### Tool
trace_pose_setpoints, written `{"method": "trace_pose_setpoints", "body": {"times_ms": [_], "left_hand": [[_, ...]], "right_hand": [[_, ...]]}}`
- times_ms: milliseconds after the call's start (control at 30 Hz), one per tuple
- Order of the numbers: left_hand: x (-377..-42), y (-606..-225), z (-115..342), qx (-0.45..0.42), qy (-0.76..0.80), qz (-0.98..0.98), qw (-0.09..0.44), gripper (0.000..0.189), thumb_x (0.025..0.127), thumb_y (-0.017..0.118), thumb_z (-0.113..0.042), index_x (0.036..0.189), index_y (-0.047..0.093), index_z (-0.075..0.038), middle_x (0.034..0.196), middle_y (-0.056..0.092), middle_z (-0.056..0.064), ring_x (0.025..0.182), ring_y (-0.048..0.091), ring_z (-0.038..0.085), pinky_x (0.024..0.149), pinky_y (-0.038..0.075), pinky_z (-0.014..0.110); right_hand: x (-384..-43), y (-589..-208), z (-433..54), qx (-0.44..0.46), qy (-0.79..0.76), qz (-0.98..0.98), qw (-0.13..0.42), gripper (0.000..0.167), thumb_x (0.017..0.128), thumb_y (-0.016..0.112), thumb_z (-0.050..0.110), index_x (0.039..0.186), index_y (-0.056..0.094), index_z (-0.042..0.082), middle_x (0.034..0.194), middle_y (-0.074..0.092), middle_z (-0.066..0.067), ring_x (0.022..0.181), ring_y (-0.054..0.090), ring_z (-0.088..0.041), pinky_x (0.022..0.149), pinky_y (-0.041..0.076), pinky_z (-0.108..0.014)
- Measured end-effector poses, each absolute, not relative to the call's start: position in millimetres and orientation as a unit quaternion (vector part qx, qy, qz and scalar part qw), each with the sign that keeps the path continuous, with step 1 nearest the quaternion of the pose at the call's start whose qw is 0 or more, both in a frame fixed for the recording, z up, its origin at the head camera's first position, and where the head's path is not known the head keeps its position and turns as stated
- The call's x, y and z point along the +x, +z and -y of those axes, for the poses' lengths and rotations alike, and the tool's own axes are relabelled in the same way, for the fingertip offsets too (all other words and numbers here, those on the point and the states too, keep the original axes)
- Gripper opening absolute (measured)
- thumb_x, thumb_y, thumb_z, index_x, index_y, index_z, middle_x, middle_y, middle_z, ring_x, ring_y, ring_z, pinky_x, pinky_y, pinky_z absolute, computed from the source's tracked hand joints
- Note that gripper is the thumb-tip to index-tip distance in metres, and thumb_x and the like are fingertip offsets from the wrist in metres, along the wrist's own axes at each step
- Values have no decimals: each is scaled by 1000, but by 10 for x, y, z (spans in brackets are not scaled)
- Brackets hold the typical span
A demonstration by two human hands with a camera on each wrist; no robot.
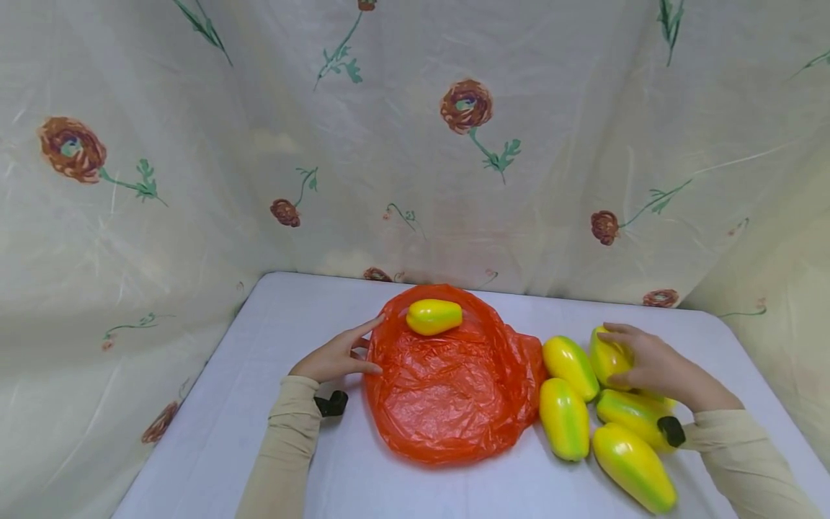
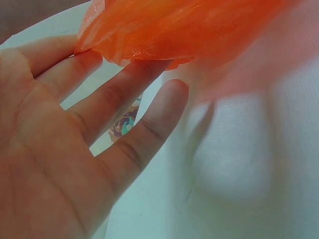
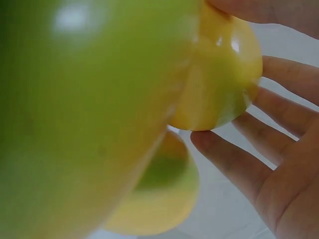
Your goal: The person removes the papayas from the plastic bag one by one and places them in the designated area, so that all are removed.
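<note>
A red plastic bag (image 1: 434, 396) lies spread with its mouth up, and one yellow-green papaya (image 1: 434, 317) rests at its far side. My left hand (image 1: 333, 359) is at the bag's left edge, its fingers fairly straight and touching the thin rim, as the left wrist view also shows. Over on the right, my right hand (image 1: 655, 364) holds a papaya (image 1: 608, 358) at the far end of a group, with thumb and fingers on opposite sides of it. In the right wrist view, a nearer papaya (image 3: 89, 109) hides part of the held one (image 3: 224, 74).
Several more papayas lie close together right of the bag, among them one beside its edge (image 1: 564, 418) and one at the front (image 1: 635, 468). A white-covered table (image 1: 382, 497) carries everything. Behind it hangs a flowered curtain (image 1: 538, 216).
</note>
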State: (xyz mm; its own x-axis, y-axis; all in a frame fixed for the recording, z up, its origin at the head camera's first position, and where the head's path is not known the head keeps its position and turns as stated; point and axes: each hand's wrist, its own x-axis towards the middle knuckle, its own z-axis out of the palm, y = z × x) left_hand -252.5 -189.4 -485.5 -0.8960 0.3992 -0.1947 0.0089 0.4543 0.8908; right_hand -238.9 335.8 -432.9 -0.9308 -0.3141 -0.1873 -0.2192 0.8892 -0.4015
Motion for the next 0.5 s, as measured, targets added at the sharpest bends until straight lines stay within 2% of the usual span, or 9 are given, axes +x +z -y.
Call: {"method": "trace_pose_setpoints", "body": {"times_ms": [233, 500], "left_hand": [[-2514, -4837, 1887, 118, 510, -829, 195, 89, 90, 81, -19, 162, 32, -37, 165, 40, -2, 130, 56, 29, 102, 57, 47], [-2508, -4838, 1884, 117, 508, -831, 193, 89, 90, 81, -20, 162, 32, -36, 164, 41, -1, 129, 56, 29, 100, 58, 47]], "right_hand": [[-2374, -4370, -3350, -138, -191, -963, 135, 74, 80, 85, 19, 143, 55, -6, 157, 38, -33, 138, 39, -57, 110, 33, -77], [-2366, -4361, -3316, -114, -198, -958, 172, 78, 81, 85, 18, 147, 51, -5, 160, 35, -32, 140, 35, -58, 111, 31, -77]]}}
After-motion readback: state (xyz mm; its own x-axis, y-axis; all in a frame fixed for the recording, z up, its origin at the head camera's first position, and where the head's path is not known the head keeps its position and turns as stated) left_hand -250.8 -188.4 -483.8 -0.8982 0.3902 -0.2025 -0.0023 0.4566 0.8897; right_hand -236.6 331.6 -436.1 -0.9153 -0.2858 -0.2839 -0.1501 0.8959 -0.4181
